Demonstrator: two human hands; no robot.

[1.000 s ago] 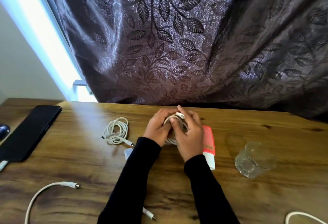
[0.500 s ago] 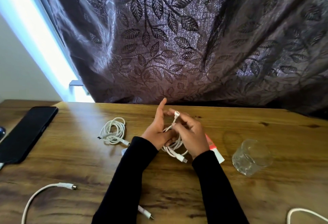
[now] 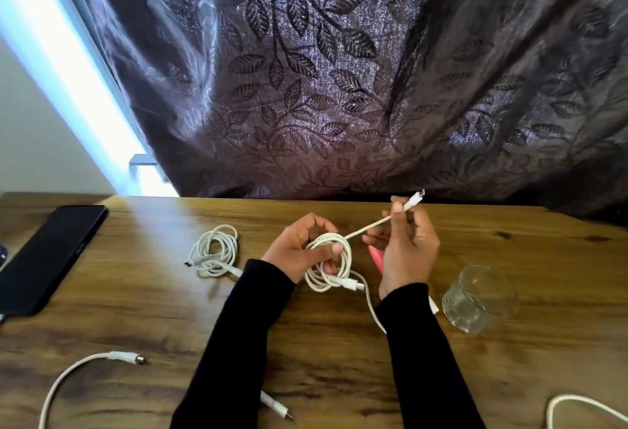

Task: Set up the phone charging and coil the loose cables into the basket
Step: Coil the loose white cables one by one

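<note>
My left hand (image 3: 299, 251) pinches a coil of white cable (image 3: 328, 267) above the wooden table (image 3: 170, 309). My right hand (image 3: 407, 248) grips the same cable near its free end, and the plug (image 3: 415, 198) points up and to the right. A stretch of cable runs taut between both hands. One plug hangs from the coil's lower side. A second coiled white cable (image 3: 215, 251) lies on the table left of my hands. The black phone (image 3: 47, 255) lies flat at the far left. No basket is in view.
A clear glass (image 3: 479, 299) stands right of my right wrist. A pink and white tube (image 3: 377, 257) lies partly hidden behind my right hand. Loose white cable ends lie at the lower left (image 3: 125, 357), bottom centre (image 3: 277, 406) and lower right (image 3: 577, 408). A dark leaf-pattern curtain hangs behind the table.
My hands have moved apart. The right hand has pulled the cable's end up and to the right, out of the coil that the left hand still holds.
</note>
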